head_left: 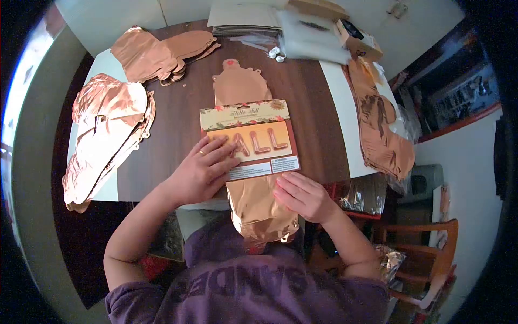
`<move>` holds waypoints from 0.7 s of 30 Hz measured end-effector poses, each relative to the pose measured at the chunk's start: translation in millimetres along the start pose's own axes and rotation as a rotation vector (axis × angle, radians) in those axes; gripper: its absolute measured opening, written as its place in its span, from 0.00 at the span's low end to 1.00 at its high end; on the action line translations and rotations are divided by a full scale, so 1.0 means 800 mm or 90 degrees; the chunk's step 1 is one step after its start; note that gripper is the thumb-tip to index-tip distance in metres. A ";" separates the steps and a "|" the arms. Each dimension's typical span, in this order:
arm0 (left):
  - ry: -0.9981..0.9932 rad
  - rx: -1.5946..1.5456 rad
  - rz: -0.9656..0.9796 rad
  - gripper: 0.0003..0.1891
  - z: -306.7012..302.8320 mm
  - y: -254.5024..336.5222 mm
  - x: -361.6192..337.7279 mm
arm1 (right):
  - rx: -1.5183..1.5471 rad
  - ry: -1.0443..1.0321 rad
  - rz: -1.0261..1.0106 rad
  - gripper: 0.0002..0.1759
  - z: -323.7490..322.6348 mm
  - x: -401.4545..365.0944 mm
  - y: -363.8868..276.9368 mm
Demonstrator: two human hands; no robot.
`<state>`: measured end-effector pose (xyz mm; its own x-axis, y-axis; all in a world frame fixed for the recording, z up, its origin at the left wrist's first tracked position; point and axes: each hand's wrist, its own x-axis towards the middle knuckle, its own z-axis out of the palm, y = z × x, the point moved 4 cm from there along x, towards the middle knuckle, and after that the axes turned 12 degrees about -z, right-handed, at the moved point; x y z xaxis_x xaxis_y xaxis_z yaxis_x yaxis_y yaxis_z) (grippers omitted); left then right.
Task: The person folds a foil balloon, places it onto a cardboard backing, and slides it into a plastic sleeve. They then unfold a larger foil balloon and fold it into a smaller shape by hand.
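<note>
A printed card (278,116) with balloon letters on it lies on a rose-gold foil balloon (240,83) in the middle of the table. The foil shows above the card and below it, where it hangs past the table's front edge. My left hand (205,166) rests on the card's left part, fingers apart, covering some of the print. Beside the card's lower right edge, my right hand (303,195) lies on the foil with its fingers stretched out.
Foil stacks lie at the table's left (108,129), back left (164,54) and right (377,124). Cardboard sheets (243,19), clear plastic bags (313,38), small white pieces (277,54) and an open box (359,40) are at the back. A wooden chair (442,259) stands at the lower right.
</note>
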<state>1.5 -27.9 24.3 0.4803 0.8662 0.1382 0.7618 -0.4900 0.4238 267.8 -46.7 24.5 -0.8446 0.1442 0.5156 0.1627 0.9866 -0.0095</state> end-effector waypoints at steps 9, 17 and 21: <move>0.083 0.007 -0.019 0.25 0.001 0.017 -0.017 | 0.026 0.032 0.019 0.15 0.000 0.004 -0.007; 0.060 0.014 -0.110 0.30 0.003 0.028 -0.028 | -0.051 -0.011 0.103 0.17 0.008 0.005 0.011; 0.049 0.002 -0.082 0.30 0.007 0.019 -0.026 | -0.038 -0.015 0.109 0.17 0.012 0.003 0.009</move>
<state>5.7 -54.2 22.6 0.3445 0.9265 0.1513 0.8164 -0.3752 0.4389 262.5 -38.9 17.6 -0.8136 0.3121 0.4906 0.3348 0.9413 -0.0435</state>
